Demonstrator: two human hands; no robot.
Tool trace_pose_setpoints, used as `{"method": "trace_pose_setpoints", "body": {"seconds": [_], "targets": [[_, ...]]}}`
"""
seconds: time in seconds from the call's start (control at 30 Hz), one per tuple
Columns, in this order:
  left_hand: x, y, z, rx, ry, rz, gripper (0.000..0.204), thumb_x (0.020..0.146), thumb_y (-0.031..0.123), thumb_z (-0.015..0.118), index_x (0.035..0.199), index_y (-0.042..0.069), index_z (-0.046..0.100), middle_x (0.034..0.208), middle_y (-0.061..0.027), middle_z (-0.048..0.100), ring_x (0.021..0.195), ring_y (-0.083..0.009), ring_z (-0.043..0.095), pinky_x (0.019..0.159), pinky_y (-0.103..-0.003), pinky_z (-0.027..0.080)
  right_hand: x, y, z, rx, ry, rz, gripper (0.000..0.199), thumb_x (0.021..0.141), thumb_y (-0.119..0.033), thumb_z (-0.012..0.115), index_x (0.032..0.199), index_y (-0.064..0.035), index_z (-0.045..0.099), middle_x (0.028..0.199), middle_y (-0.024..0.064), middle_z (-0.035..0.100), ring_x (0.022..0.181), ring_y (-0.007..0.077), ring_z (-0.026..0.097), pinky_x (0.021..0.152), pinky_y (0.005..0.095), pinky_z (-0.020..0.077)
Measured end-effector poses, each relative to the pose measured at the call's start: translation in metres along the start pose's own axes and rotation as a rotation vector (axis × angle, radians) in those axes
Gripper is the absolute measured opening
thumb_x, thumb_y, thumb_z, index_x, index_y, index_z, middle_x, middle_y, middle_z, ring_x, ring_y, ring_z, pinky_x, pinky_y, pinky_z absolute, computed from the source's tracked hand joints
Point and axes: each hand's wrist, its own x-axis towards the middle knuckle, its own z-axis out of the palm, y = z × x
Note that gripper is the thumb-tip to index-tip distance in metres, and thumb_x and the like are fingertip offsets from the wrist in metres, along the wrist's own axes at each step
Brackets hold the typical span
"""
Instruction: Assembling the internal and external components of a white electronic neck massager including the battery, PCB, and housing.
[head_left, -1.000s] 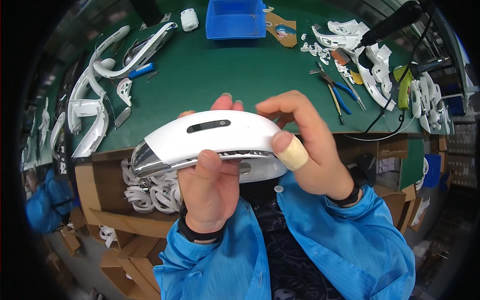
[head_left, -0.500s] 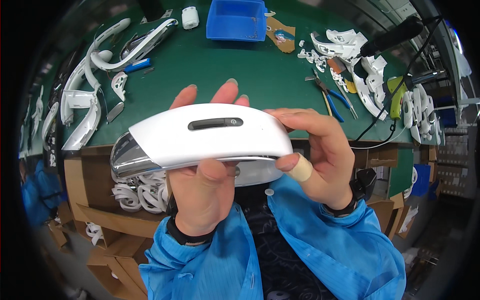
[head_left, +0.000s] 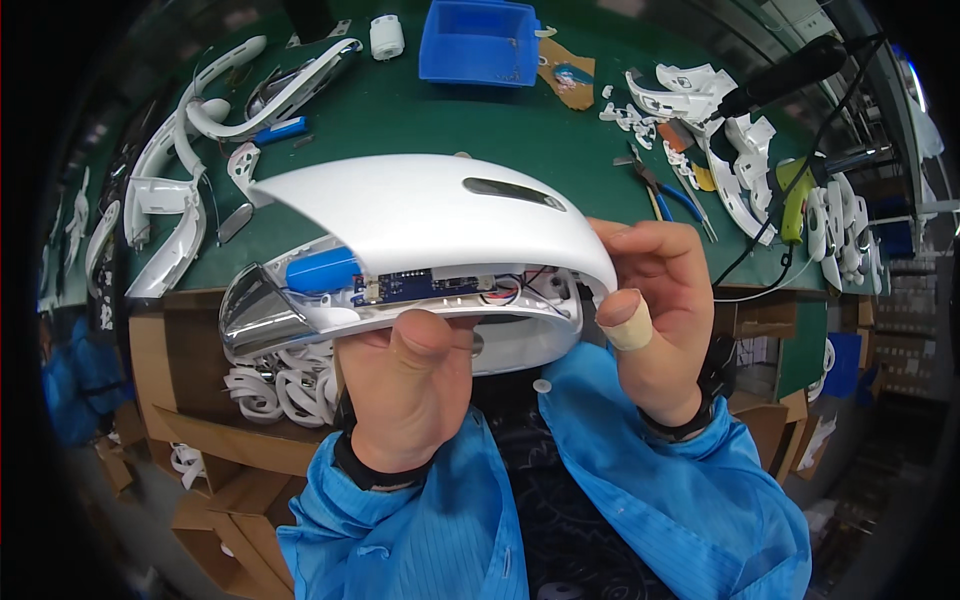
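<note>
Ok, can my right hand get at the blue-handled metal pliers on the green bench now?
Probably yes, once freed: your right hand holds the curved white plastic cover near its right end. The pliers lie beyond it on the bench, nothing visible over their handles.

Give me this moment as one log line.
left hand: holding curved device body | right hand: gripping white cover | cover: ajar | exposed: blue cylinder, circuit board
</note>
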Motion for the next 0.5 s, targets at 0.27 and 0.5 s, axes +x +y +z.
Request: {"method": "trace_pose_setpoints", "body": {"seconds": [0.27, 0.5], "targets": [[0.004, 0.004, 0.008, 0.276, 0.022, -0.053, 0.109, 0.078, 0.056, 0.083, 0.160, 0.013, 0.025, 0.161, -0.0198, 0.035, 0.149, -0.0350, 0.035, 0.122, -0.050, 0.036, -0.002, 0.002, 0.000, -0.247, -0.055, -0.150, 0.044, 0.088, -0.012, 0.081, 0.118, -0.0014, 0.051, 0.126, 0.0272, 0.066, 0.122, 0.0311, 0.064, 0.105, 0.0413, 0.0480], [0.004, 0.004, 0.015, 0.052, 0.122, -0.051, 0.114, 0.066, 0.036, 0.097, 0.154, 0.008, 0.030, 0.150, -0.0281, 0.047, 0.140, -0.0403, 0.047, 0.116, -0.052, 0.042, -0.001, 0.001, 0.000, -0.307, -0.100, -0.194, 0.049, 0.084, -0.017, 0.086, 0.117, -0.0011, 0.053, 0.125, 0.0269, 0.067, 0.123, 0.0339, 0.064, 0.104, 0.0413, 0.0494]]}}
